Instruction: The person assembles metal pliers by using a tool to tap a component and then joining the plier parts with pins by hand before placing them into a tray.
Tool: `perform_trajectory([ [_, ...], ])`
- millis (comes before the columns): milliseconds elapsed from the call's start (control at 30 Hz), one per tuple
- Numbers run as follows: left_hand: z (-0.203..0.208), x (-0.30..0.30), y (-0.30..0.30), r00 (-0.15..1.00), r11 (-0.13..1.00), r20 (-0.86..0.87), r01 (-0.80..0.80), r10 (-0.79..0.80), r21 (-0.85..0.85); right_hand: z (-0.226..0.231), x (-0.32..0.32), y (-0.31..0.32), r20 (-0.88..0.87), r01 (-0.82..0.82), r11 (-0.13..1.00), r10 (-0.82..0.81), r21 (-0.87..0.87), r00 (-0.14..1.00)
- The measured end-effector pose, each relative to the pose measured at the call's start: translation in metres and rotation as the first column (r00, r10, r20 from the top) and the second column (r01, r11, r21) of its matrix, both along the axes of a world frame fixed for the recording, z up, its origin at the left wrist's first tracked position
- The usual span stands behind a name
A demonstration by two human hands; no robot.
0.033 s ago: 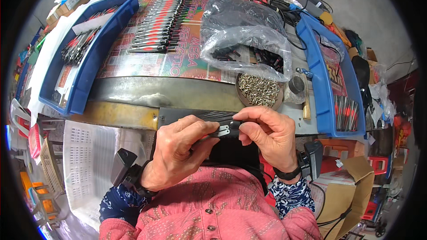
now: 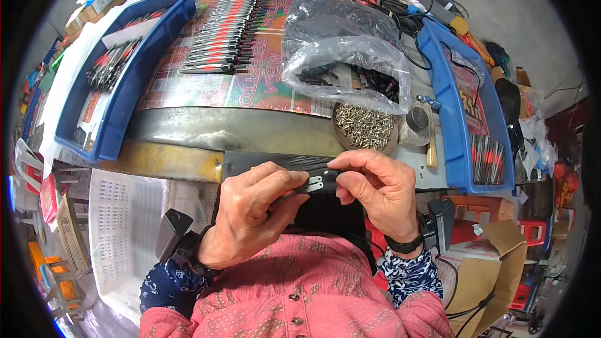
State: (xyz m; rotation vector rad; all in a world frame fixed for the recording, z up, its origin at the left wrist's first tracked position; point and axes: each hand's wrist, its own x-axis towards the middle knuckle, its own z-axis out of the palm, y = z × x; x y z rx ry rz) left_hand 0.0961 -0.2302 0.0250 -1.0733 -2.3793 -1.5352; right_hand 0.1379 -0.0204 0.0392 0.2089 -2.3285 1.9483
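Far left, past the left hand (image 2: 251, 208), there's a smooth blue plastic tray (image 2: 119, 119) of skinny dark pieces (image 2: 116, 66), with a white basket (image 2: 125, 225), all little holes, nearer that wrist. Left thumb and fingers are clamped on a flat metal piece (image 2: 315, 186): two silvery prongs with rounded, holed ends stick out, long axis running rightward and tipped up a touch, pretty much at the right hand (image 2: 380, 189). So left's the nearer hand. Just off the tips, right thumb and index pinch a stubby black part (image 2: 330, 176); can't tell if the two touch. Beyond those fingers: crinkly clear bag (image 2: 341, 50), then tiny shiny metal pins (image 2: 363, 125) heaped in a round dish (image 2: 392, 144).
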Motion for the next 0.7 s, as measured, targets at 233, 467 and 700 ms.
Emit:
perform_trajectory([
  [233, 0.001, 0.003, 0.0, 0.999, 0.999, -0.028, 0.017, -0.018, -0.032, -0.003, 0.003, 0.0, 0.071, -0.02, 0.999, 0.024, -0.049, 0.997],
  [467, -0.001, 0.003, -0.001, 0.998, 0.998, -0.043, 0.041, -0.043, -0.046, -0.008, 0.002, 0.0, 0.162, -0.039, 0.989, 0.062, -0.143, 0.985],
  [700, -0.006, 0.005, -0.001, 0.998, 0.997, -0.027, 0.055, -0.057, -0.051, -0.017, 0.001, 0.003, 0.152, -0.091, 0.981, 0.117, -0.172, 0.981],
])
